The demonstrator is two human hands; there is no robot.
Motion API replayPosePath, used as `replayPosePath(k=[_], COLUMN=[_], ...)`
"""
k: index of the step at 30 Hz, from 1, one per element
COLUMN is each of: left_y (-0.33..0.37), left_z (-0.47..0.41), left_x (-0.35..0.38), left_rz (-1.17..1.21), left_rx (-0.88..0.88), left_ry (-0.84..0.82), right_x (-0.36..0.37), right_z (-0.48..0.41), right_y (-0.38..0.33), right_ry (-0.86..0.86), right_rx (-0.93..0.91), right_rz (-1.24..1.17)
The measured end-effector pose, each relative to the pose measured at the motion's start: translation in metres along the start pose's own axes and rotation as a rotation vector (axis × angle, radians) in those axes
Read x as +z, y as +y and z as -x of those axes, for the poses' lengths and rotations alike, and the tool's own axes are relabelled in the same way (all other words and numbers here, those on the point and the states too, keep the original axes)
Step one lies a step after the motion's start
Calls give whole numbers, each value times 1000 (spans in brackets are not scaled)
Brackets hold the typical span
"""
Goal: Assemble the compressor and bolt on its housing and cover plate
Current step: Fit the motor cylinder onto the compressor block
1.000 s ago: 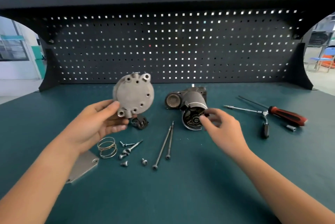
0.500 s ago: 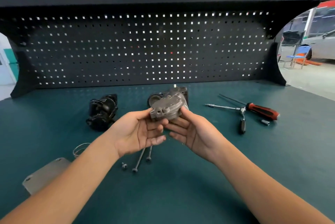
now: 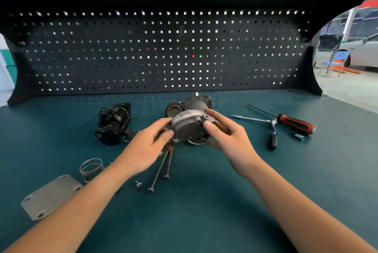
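- Round grey housing point(image 3: 189, 127) sits mid-bench, held face-on to the camera right in front of the compressor body point(image 3: 197, 104). It covers most of that body, so only the top and a round port on the left show.
- Whether the housing is seated on the body or just held against it, I cannot tell: the joint is hidden behind the housing.
- A curved metal edge peeks out under the housing, too obscured to name.
- The 2 long bolts point(image 3: 161, 167) lie on the green bench mat point(image 3: 204, 201), heads toward the camera, far ends hidden under the left hand point(image 3: 147, 150).
- A wire coil point(image 3: 91, 167) is partly covered by the left forearm, and both forearms are cut off at the bottom edge.
- Left hand grips the housing's lower left rim, thumb up top, fingers curled at a lug below.
- Right hand point(image 3: 227, 138) grasps the right side, thumb tip pressed on the face, fingers wrapped over the upper right edge.
- Flat cover plate point(image 3: 51, 196) lies near the left corner, and 1 small screw point(image 3: 138, 184) lies just left of the bolt heads.
- Black motor part point(image 3: 113, 123) rests left of the hands.
- To the right lie a ratchet wrench point(image 3: 273, 130), a red-handled screwdriver point(image 3: 294, 123) and a small socket point(image 3: 299, 136).
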State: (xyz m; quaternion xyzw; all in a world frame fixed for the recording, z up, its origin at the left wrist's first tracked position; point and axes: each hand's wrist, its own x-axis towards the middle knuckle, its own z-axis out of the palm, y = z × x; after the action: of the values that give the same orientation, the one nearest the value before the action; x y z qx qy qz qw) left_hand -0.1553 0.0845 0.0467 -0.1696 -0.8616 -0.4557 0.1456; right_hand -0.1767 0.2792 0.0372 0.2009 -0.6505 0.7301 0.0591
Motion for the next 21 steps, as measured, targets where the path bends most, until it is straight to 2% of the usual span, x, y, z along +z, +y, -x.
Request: replayPosePath(k=[2,5,9,11,13,16,18,21], left_y=[-2,-5,-4,-4,-3,-3,-2,0], left_z=[0,0,1,-1,-4,-14,-19,-21], left_x=[-4,-9,-6,-1,2,4,8,12], left_rz=[-137,-396,-590,-570,-428,-228,-276,-421], left_rx=[63,138,120,113,63,-14,7,73], left_ry=[23,-2,-71,-84,-70,49,117,110], right_x=[-2,-1,0,0,0,2,2,-3], right_z=[2,3,3,3,2,1,0,-2], right_y=[0,4,13,19,24,29,30,28], right_ry=[9,34,-32,-32,38,93,65,22], right_rx=[-90,-233,-209,-164,-101,37,45,45], right_rz=[129,595,914,918,812,662,713,878])
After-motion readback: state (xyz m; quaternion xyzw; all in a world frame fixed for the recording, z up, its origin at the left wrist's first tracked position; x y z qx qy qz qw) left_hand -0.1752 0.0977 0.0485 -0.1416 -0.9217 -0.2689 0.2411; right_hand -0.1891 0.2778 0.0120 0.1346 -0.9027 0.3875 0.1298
